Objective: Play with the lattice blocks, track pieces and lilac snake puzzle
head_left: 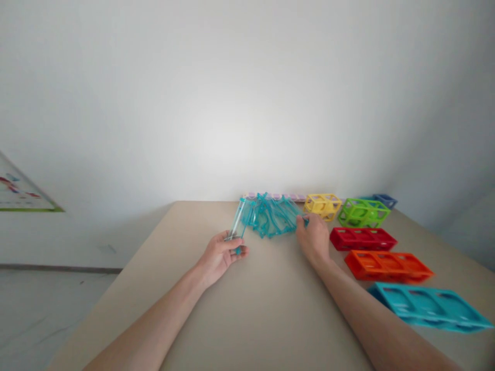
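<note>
Teal pile [265, 219]: seems being picked apart; next move calls for gentle separating
Left hand [222, 255]: pinching a teal frame [238, 216]
Right hand [314, 237]: fingers curled at its edge; whether pinching, cannot tell

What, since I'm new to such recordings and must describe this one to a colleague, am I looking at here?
There is no machine: these are a person's bare hands, seen by a camera worn on that person's head, looking forward and down. The left hand holds a clear teal piece. The right hand is at the right edge of a teal heap; its exact grip is hard to see. On the right of the table, from near to far, lie a turquoise block, an orange block and a red block, then a green frame and a yellow frame.
</note>
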### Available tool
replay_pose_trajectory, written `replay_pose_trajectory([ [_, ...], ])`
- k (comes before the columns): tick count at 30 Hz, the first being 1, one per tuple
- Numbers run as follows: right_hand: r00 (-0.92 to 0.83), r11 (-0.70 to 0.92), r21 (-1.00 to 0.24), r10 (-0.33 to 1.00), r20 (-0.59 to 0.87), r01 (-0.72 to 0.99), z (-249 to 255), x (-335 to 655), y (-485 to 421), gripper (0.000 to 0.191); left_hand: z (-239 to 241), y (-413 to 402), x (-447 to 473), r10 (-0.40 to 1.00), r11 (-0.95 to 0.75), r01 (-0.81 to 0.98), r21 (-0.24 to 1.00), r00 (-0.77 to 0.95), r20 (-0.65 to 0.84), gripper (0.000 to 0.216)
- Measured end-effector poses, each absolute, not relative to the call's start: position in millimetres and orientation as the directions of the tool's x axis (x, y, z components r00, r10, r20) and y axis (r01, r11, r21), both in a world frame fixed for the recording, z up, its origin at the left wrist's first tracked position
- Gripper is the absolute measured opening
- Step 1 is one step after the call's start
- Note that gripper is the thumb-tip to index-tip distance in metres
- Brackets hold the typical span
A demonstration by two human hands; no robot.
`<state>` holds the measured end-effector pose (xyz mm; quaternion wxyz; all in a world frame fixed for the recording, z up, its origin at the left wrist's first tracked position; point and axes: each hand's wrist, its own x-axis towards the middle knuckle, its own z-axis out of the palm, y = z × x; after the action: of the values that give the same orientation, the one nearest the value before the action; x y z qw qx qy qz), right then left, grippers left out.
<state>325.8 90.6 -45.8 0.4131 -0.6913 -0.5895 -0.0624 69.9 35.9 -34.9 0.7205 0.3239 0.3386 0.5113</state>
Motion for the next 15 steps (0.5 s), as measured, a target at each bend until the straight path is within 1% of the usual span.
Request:
replay_pose_trajectory([
  [4, 0.347, -0.001, -0.536, 0.763, 0.546, 0.845, -46.4, 322.4, 90.0, 0.034, -36.4, 37.4, 70.6, 0.958, 0.264, -0.490, 0.831, 0.235, -0.166, 0.018],
  [8, 0.321, 0.016, -0.524, 0.775, 0.545, 0.852, -46.2, 320.1, 88.7, 0.034, -37.1, 36.0, 71.7, 0.959, 0.245, -0.496, 0.833, 0.249, -0.134, 0.020],
  [10, 0.296, 0.033, -0.486, 0.756, 0.583, 0.873, -45.7, 319.7, 88.6, 0.034, -37.2, 34.9, 72.5, 0.962, 0.237, -0.496, 0.835, 0.240, -0.130, 0.022],
  [13, 0.225, 0.068, -0.386, 0.714, 0.663, 0.920, -44.8, 319.6, 88.1, 0.034, -37.2, 34.6, 73.9, 0.968, 0.220, -0.488, 0.844, 0.218, -0.127, 0.026],
  [15, 0.158, 0.097, -0.334, 0.736, 0.658, 0.938, -44.3, 319.1, 87.2, 0.036, -37.2, 35.6, 74.7, 0.971, 0.211, -0.476, 0.854, 0.203, -0.127, 0.026],
])
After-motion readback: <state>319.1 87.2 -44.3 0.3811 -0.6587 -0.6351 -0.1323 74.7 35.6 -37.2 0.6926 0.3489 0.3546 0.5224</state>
